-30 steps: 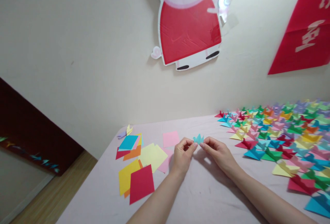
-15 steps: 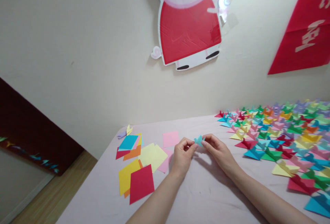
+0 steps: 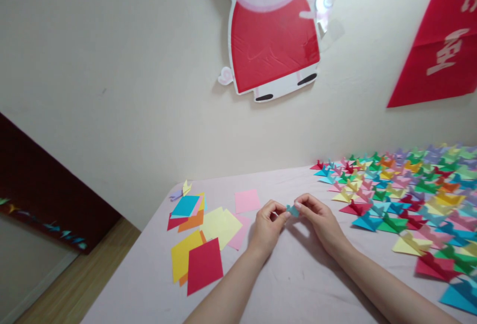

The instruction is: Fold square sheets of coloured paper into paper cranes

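Observation:
A small light-blue folded paper piece [image 3: 294,210] is pinched between my two hands above the table, mostly covered by fingers. My left hand [image 3: 269,222] grips its left end with thumb and forefinger. On the other end, my right hand [image 3: 316,217] pinches it between thumb and fingertips. Left of my hands lie loose square papers: a pink sheet [image 3: 247,201], a pale yellow sheet [image 3: 219,227], a red sheet [image 3: 204,266], an orange-yellow sheet [image 3: 186,254] and a blue sheet [image 3: 185,206].
Rows of many-coloured folded paper cranes [image 3: 408,200] cover the table's right side. A yellow folded piece [image 3: 187,188] stands at the far left corner of the pale tablecloth [image 3: 137,284]. Behind rises a wall with a pig cutout [image 3: 274,45] and a red banner [image 3: 436,50].
Both hands have shifted slightly, the left a little to the right. The light-blue paper has turned and dropped a bit, and less of it shows between my fingers.

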The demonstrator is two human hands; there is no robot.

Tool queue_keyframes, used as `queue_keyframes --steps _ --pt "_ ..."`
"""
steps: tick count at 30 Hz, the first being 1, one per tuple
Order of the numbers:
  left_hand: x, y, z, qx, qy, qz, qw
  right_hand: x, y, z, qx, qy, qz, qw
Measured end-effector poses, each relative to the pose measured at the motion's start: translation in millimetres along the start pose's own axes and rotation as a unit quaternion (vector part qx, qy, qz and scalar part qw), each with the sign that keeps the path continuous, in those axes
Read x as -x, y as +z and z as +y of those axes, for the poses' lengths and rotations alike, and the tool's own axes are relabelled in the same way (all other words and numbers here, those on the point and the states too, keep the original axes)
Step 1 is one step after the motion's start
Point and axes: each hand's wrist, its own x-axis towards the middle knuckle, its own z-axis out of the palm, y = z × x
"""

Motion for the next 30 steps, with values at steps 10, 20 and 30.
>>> queue_keyframes --steps 10,20,30 --pt "0.3 0.4 0.4 -0.002 -0.012 -0.011 1.0 -1.1 -3.0 1.6 -0.016 0.003 0.007 1.0" --pt "0.2 0.7 -1.9 0.005 -0.023 -0.003 1.0 -2.3 -1.9 6.6 0.046 -0.034 -0.012 0.998" --pt "-2.9 -3.1 -4.0 0.068 -0.036 0.029 0.997 -2.0 2.6 10.3 0.084 -0.022 -0.051 0.995"
